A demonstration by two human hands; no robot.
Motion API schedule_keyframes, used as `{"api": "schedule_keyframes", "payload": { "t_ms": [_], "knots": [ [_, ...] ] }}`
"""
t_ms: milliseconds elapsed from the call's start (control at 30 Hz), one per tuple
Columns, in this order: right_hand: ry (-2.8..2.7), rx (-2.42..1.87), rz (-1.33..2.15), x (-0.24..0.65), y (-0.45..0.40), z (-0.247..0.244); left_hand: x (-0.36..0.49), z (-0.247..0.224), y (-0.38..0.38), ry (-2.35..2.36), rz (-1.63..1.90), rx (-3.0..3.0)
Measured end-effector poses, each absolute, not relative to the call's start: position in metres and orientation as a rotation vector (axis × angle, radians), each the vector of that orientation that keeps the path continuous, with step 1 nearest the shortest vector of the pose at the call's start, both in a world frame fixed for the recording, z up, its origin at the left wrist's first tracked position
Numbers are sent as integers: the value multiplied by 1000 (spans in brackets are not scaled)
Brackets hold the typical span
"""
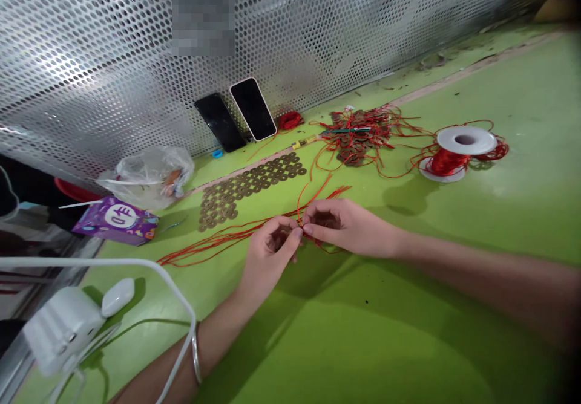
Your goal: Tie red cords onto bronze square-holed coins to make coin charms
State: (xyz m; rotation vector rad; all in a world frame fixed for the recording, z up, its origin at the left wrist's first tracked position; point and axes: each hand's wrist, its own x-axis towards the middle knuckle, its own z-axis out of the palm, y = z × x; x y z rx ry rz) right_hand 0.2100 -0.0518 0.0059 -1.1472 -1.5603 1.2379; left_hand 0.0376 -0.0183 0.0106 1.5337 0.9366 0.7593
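My left hand [272, 250] and my right hand [338, 225] meet over the green table, thumbs and forefingers pinched close together. Between the fingertips runs a thin red cord [300, 201], one end of it rising above the hands. Whether a coin is also held is hidden by the fingers. Just behind my hands lies a bundle of cut red cords [209, 248] stretched out to the left. Further back, rows of round brass-coloured coins with holes [254, 180] are laid flat. A heap of coins tied with red cord [358, 135] sits behind my right hand.
A white spool of red cord [467, 141] stands at the right. Two phones [253, 107] lean on the perforated metal panel [290, 35]. At left are a purple carton [118, 219], a plastic bag [149, 174], a white charger [63, 325] and a white cable [136, 263] crossing near my left forearm.
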Motion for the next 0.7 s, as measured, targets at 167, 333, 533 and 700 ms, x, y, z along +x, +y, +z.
{"api": "schedule_keyframes", "payload": {
  "t_ms": [167,333,533,700],
  "knots": [
    [-1590,-1146,1250,210,-52,5,36,7,-16,915,741,1548],
    [-1573,-1147,1280,210,-53,7,35,5,-16,908,744,1549],
    [-1574,-1137,1236,211,-52,8,37,8,-18,895,761,1544],
    [-1594,-1160,1190,211,-52,9,37,9,-18,892,750,1562]
  ]
}}
